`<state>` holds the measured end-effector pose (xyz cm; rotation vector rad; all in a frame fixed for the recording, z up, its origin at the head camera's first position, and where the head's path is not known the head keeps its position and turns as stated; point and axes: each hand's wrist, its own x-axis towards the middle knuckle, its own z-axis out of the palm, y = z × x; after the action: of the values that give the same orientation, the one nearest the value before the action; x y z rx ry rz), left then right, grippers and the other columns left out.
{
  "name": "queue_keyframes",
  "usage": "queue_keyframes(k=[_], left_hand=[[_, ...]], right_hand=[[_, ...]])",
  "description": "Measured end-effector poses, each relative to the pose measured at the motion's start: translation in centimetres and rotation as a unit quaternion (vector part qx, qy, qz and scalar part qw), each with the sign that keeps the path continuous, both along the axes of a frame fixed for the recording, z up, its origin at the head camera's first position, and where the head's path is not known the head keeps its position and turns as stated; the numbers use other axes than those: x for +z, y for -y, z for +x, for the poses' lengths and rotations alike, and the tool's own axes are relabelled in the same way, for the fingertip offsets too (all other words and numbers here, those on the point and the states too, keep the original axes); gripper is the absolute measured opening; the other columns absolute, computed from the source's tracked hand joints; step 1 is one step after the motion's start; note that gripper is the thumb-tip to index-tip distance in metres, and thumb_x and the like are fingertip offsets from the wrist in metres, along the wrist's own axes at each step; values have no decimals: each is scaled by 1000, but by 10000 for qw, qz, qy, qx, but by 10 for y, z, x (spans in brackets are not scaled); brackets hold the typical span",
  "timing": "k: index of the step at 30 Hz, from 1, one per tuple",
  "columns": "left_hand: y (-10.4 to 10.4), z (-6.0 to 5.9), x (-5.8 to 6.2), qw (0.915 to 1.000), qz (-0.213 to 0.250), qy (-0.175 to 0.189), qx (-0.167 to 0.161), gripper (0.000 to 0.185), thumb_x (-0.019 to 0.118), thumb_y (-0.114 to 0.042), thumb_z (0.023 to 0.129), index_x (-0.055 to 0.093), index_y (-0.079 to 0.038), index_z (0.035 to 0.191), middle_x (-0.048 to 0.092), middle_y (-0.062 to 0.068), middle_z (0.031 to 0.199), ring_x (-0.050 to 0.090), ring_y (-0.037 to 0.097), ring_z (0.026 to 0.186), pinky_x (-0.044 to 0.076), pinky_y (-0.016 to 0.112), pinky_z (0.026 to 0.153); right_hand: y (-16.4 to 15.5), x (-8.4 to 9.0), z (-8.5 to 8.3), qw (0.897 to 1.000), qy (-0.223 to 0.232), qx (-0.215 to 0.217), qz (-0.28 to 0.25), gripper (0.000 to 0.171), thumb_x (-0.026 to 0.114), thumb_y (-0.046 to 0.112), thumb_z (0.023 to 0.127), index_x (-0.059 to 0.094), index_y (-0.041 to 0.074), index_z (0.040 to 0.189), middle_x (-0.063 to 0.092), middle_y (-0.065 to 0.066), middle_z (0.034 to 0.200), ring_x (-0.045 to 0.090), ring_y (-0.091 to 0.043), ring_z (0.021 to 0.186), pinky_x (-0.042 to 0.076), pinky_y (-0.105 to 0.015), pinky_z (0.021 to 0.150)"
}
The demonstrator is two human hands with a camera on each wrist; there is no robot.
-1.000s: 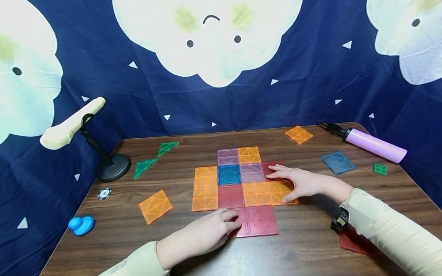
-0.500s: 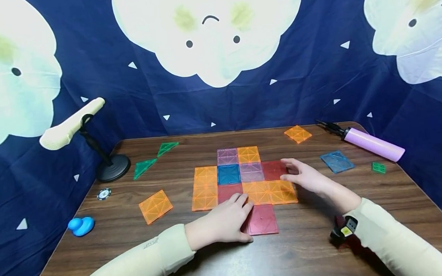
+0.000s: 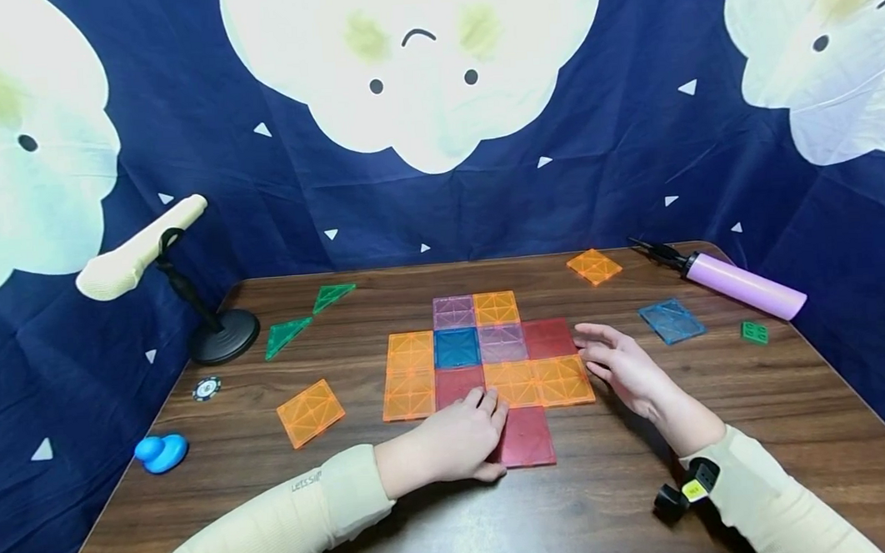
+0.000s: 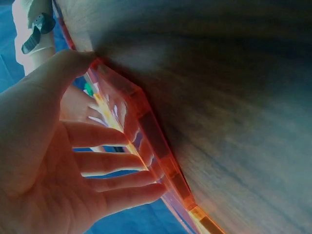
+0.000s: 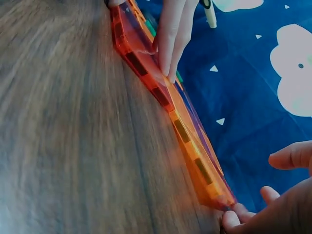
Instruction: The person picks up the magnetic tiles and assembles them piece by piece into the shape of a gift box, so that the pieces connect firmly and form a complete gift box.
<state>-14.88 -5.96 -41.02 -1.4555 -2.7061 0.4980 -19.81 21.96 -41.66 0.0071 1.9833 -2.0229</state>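
Observation:
Flat magnetic tiles lie edge to edge in a patch on the table. My left hand (image 3: 458, 438) rests over the near red tiles (image 3: 526, 437), palm down, its fingers fairly straight. In the left wrist view, the fingertips (image 4: 155, 191) lie on the tiles and the thumb is at their near edge. My right hand (image 3: 628, 375) is at the right side of the patch, its loosely bent fingers beside the back red tile (image 3: 549, 338) and the orange tiles (image 3: 564, 380). In the right wrist view, its lower fingertips (image 5: 233, 219) meet the patch's corner, while the thumb stays apart.
Loose orange tiles (image 3: 310, 412), green triangles (image 3: 288, 336) and a blue tile (image 3: 672, 321) lie around the patch. A blue rubber duck (image 3: 161, 453) and a poker chip (image 3: 207, 388) are left. A black stand (image 3: 224, 335) and a purple hand pump (image 3: 743, 284) are farther back.
My left hand has moved right and spread over the near red tiles. My right hand has drawn back from on top of the back red tile to its right side.

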Motion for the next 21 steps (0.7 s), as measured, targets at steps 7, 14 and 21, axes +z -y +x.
queue_keyframes(k=[7,14,21], left_hand=[[-2,-3,9,9977,-234,605,201,74,57,-58,98,53,-2,147,52,17,148,50,30,136,43,32,108],[5,-19,24,9806,525,1884,105,47,61,-42,102,66,-7,133,66,6,130,63,16,116,47,27,102],[15,-26,28,9766,1734,811,-978,27,69,-26,98,67,-14,122,70,-1,107,66,15,95,55,28,84]], right_hand=[[-2,3,-3,9998,-172,-40,-80,57,43,2,107,19,-2,158,26,-26,159,48,-26,127,48,-32,100],[2,-1,-8,9985,-359,-2,-412,60,51,1,105,23,-3,158,32,-27,154,57,-13,113,52,-26,91],[11,-4,-14,9974,-306,273,-596,60,55,5,105,27,-2,157,35,-28,154,57,-17,118,53,-32,94]])
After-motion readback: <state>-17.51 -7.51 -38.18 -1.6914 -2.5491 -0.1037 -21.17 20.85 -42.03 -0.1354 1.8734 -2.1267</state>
